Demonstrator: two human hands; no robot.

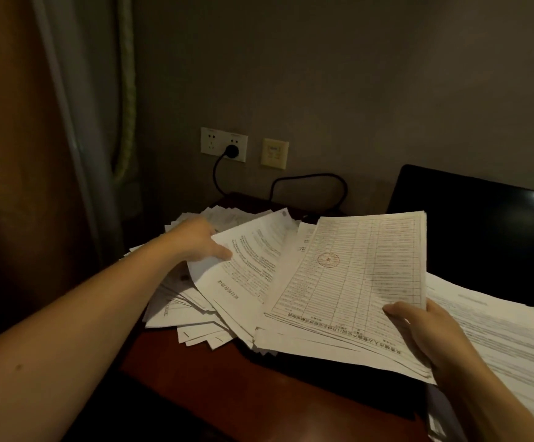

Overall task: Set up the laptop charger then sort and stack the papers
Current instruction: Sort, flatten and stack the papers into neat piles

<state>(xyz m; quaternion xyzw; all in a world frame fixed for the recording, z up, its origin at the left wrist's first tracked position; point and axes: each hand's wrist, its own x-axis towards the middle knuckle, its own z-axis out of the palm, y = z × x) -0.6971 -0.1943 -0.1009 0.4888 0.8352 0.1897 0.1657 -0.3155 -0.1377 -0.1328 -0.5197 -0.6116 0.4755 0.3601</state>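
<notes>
Charger plug (231,150) is sitting in the wall socket (224,144) at upper middle, so that part's looking done. Left hand (198,240) is pinching the corner of a text sheet (249,260) over the messy pile (176,311) left of centre, while the right hand (431,330) is gripping the stack (355,275) at lower right. Sheet's lying just left of the stack, both slanting up-right, so I'm guessing it's going rightward, left hand being nearer.
</notes>
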